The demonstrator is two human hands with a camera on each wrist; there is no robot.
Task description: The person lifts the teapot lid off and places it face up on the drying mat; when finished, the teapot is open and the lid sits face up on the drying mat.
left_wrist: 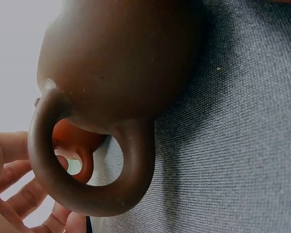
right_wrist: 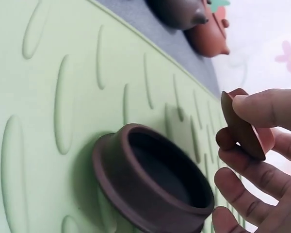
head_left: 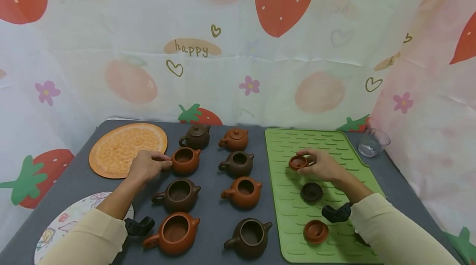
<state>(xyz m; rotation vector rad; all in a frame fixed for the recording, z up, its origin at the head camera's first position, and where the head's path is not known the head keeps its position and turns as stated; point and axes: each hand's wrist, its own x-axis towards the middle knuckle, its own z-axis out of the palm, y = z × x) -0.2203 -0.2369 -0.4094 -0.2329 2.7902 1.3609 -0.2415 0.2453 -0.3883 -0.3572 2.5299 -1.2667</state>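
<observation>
My left hand [head_left: 146,167] pinches the handle of a lidless reddish-brown teapot [head_left: 186,166] in the left column; the left wrist view shows its handle [left_wrist: 87,165] behind a nearer dark brown teapot [left_wrist: 121,58]. Over the green mat [head_left: 293,141], my right hand [head_left: 322,165] holds a small reddish-brown teapot lid [head_left: 298,162] between thumb and fingers, hollow side up and knob downward. Below it on the mat lie a dark brown lid [head_left: 311,192] and another reddish lid [head_left: 316,232]. A further dark lid is mostly hidden by the right sleeve.
Behind, a dark teapot [head_left: 198,136] and a reddish teapot [head_left: 235,139] wear lids. Several lidless teapots stand in two columns nearer me. An orange round placemat [head_left: 126,149] and a patterned round mat [head_left: 55,228] lie left; a clear glass [head_left: 373,144] stands far right.
</observation>
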